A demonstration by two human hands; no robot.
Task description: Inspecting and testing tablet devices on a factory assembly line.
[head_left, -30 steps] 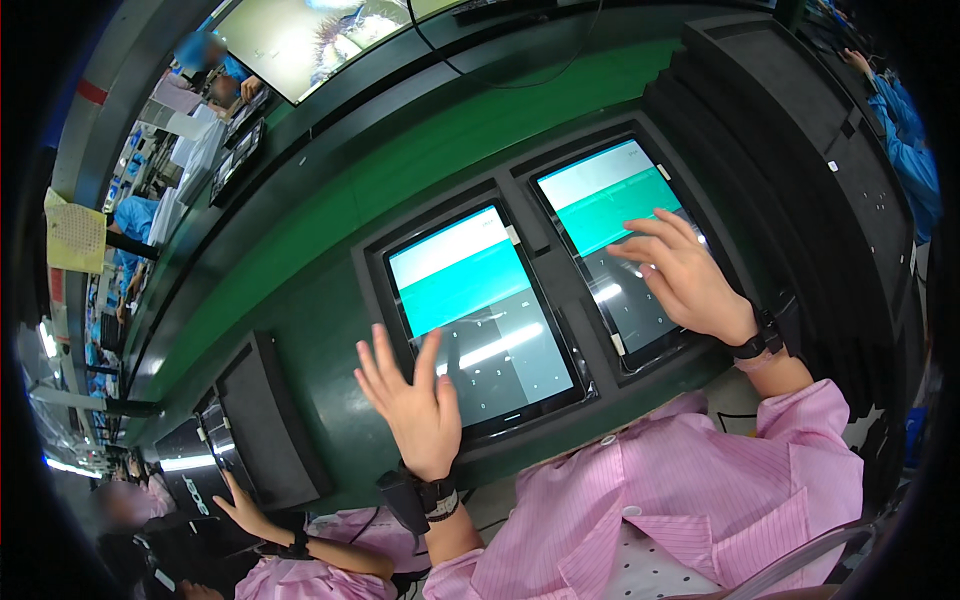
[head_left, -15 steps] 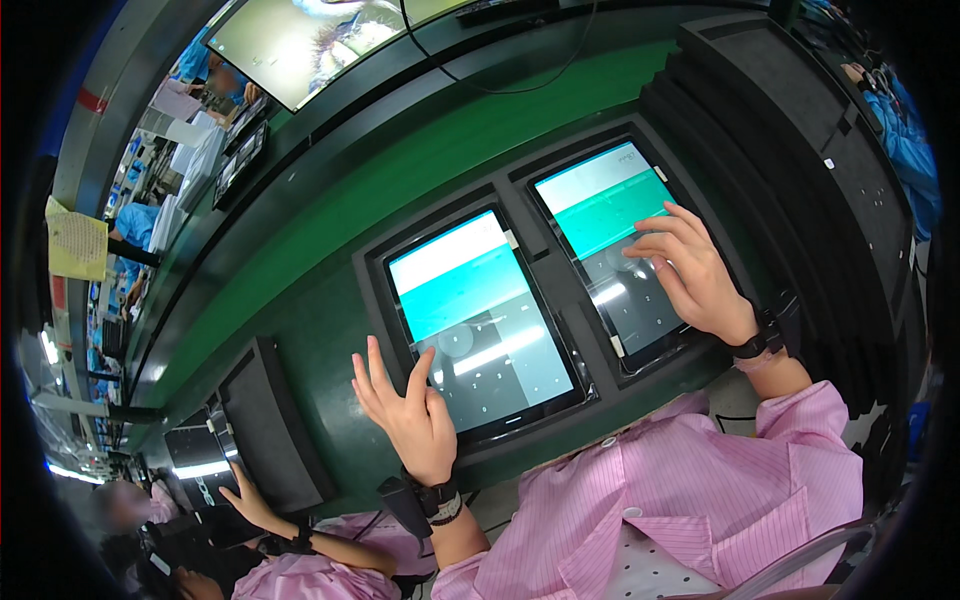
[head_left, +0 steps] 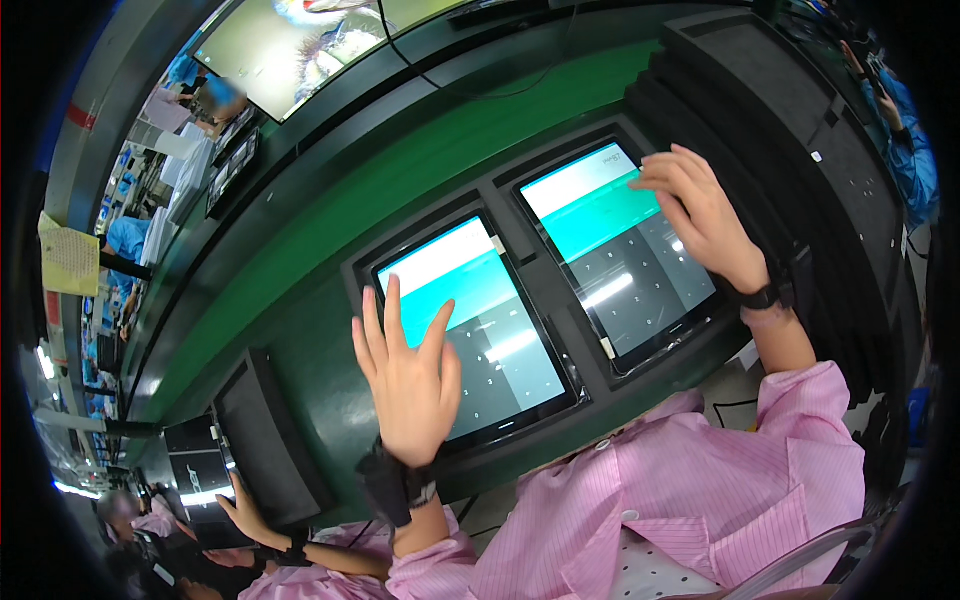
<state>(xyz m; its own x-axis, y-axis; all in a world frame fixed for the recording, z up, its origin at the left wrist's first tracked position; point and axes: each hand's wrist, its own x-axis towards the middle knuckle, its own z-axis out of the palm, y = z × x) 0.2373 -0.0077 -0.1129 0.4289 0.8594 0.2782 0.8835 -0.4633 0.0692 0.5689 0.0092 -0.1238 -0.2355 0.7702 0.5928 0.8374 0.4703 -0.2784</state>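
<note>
Two tablets lie side by side in a black tray (head_left: 552, 292), both with a calculator-like keypad under a white and teal band. My left hand (head_left: 412, 390) is open, fingers spread over the left edge of the left tablet (head_left: 505, 350); whether a fingertip touches the glass I cannot tell. Over the upper right part of the right tablet (head_left: 625, 275) is my right hand (head_left: 708, 220), also open, its fingers bent slightly toward the teal band. Neither hand holds anything. Dark bands circle both wrists.
A tall stack of black trays (head_left: 750, 100) stands on the right. Another black tray (head_left: 265, 440) lies at the left, beside a co-worker's hand (head_left: 250, 512) at a dark tablet (head_left: 198, 475). Behind the green bench (head_left: 330, 250) is a lit screen (head_left: 300, 60) with a hanging cable.
My left hand has moved up and forward over the left tablet. My right hand has shifted up from the keypad toward the teal band. The round grey mark on the left keypad is gone.
</note>
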